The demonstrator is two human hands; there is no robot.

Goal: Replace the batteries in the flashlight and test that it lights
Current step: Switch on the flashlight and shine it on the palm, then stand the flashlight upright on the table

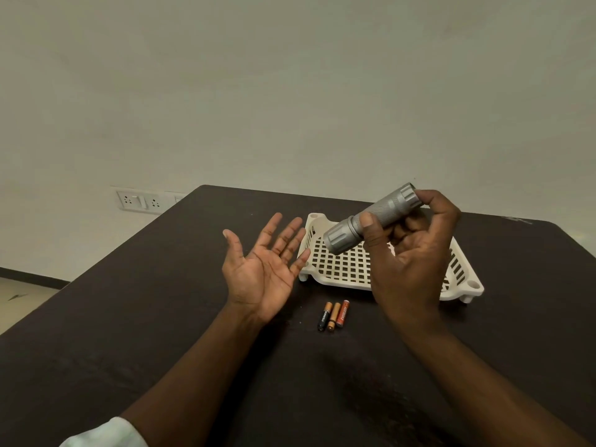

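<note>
My right hand (412,253) holds a grey metal flashlight (374,217) above the white tray, its wide head pointing down-left toward my left palm and its tail cap up by my fingertips. My thumb lies across the knurled barrel. My left hand (264,269) is raised palm up with fingers spread, holding nothing, just left of the flashlight head. Three small batteries (333,315) lie side by side on the dark table in front of the tray: one black and copper, one copper, one red.
A white slotted plastic tray (342,269) stands on the dark table (161,317), partly behind my right hand. A wall socket plate (142,201) sits on the wall at left. The table's left edge drops to the floor.
</note>
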